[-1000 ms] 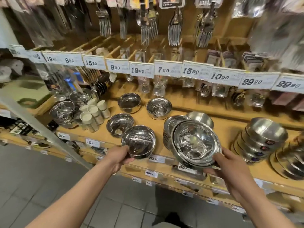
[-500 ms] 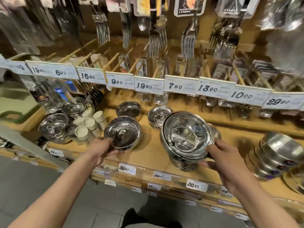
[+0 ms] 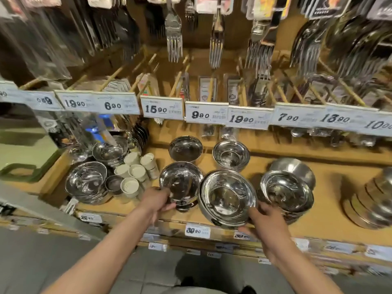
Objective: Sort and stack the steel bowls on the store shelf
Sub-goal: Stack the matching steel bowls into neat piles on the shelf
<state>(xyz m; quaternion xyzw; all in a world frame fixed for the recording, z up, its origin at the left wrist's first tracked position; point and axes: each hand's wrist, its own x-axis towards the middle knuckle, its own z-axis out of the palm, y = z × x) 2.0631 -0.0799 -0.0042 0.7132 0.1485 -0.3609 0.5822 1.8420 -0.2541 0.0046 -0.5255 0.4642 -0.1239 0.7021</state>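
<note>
My left hand grips the near rim of a deep steel bowl that sits on another bowl at the front of the wooden shelf. My right hand holds the lower right edge of a wide steel bowl, tilted toward me just right of the deep one. A stack of wide bowls stands to its right. Two single bowls, one on the left and one on the right, rest further back.
Steel bowls and white cups crowd the shelf's left end. More stacked bowls lean at the right. Price tags line the rail above, with packaged forks hanging overhead. Grey floor lies below.
Both hands moved left along the shelf. The deep bowl now rests on the front bowl. The wide bowl came off the right stack and is held lower, beside the deep one.
</note>
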